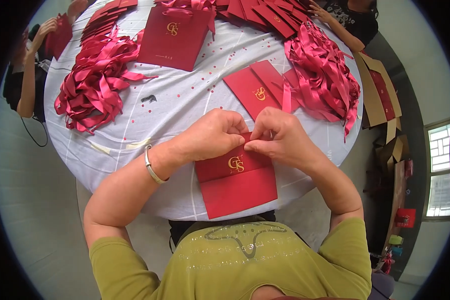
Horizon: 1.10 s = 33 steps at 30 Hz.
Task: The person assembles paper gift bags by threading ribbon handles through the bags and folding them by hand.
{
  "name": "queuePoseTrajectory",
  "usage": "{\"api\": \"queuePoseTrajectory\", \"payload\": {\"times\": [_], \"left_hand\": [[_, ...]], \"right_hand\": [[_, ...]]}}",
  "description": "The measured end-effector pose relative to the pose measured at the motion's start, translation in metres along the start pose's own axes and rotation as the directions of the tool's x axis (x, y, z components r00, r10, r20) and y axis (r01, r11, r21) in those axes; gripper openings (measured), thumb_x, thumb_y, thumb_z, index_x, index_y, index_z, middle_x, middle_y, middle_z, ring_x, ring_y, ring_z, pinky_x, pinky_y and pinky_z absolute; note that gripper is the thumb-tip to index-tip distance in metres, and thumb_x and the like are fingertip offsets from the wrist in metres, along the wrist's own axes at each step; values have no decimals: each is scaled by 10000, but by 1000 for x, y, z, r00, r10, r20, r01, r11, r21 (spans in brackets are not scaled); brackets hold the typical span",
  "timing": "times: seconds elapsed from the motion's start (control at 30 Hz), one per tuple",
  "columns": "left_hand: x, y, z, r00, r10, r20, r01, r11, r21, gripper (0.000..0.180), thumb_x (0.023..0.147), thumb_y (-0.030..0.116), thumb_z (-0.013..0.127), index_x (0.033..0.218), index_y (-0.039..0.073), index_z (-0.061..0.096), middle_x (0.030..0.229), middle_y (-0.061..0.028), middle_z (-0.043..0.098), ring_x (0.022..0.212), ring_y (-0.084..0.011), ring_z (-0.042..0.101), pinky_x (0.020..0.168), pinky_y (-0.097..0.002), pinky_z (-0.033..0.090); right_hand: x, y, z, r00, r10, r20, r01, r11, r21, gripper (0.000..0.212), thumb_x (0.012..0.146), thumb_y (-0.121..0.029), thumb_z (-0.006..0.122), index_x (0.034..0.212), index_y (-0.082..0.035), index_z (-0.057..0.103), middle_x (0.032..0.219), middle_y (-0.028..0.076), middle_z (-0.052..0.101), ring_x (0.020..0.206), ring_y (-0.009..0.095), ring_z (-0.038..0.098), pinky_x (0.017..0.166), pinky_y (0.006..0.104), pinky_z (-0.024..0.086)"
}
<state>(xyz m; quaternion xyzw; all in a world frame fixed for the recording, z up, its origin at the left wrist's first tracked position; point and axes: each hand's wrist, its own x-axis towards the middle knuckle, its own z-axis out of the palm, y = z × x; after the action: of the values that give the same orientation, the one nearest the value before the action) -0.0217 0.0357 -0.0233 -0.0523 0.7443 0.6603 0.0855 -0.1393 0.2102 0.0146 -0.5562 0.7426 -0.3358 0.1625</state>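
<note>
A flat, folded red paper gift bag (239, 187) with a gold emblem lies at the near edge of the table. Both hands meet at its far edge. My left hand (216, 134), with a silver bangle at the wrist, pinches that edge between thumb and curled fingers. Close beside it, my right hand (281, 137) is closed in a pinch on the same edge. Any small piece between the fingertips is hidden. Just beyond my right hand lies another folded red bag (252, 92), partly overlapped by ribbon.
Pink-red ribbons heap up at left (97, 82) and right (325, 75). A finished-looking red bag (171, 42) and stacked bags (257, 12) cover the far side. Red dots litter the white tablecloth (170, 107). People work at both far sides. Cardboard boxes (377, 90) stand off to the right.
</note>
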Motion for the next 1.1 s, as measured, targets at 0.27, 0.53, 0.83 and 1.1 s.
{"api": "queuePoseTrajectory", "payload": {"times": [0.27, 0.53, 0.83, 1.1], "left_hand": [[-18, 17, 11, 971, 155, -183, -100, 955, 279, 106, 846, 53, 702, 904, -7, 636, 707, -57, 686, 648, -104, 647, 575, -280, 498], [-26, 14, 29, 866, 465, -183, -272, 746, 607, 153, 780, 92, 757, 874, 50, 644, 747, -127, 687, 688, -300, 690, 587, -373, 523], [-26, 9, 27, 863, 475, -173, -276, 730, 626, 167, 775, 75, 762, 863, 42, 623, 755, -128, 689, 684, -285, 696, 593, -354, 533], [-20, 11, 26, 930, 347, -122, -251, 841, 480, 140, 808, 75, 742, 856, 20, 623, 666, -69, 681, 567, -103, 615, 530, -276, 464]], "right_hand": [[17, -3, -24, 957, 146, 250, -240, 884, 402, 98, 933, -90, 648, 951, 1, 616, 875, 7, 638, 810, 57, 591, 701, 225, 484], [64, -9, -35, 635, 208, 744, -299, 954, -12, 195, 872, -72, 669, 1050, 6, 652, 842, 27, 682, 756, 79, 612, 668, 248, 493], [51, 18, -14, 585, 284, 760, -675, 690, 262, 123, 795, 12, 696, 902, -40, 665, 727, -30, 617, 609, 26, 511, 526, 191, 370], [56, 19, -15, 880, 441, 176, -450, 655, 607, 156, 787, 20, 684, 927, -26, 632, 779, 76, 691, 527, 70, 523, 460, 216, 394]]}}
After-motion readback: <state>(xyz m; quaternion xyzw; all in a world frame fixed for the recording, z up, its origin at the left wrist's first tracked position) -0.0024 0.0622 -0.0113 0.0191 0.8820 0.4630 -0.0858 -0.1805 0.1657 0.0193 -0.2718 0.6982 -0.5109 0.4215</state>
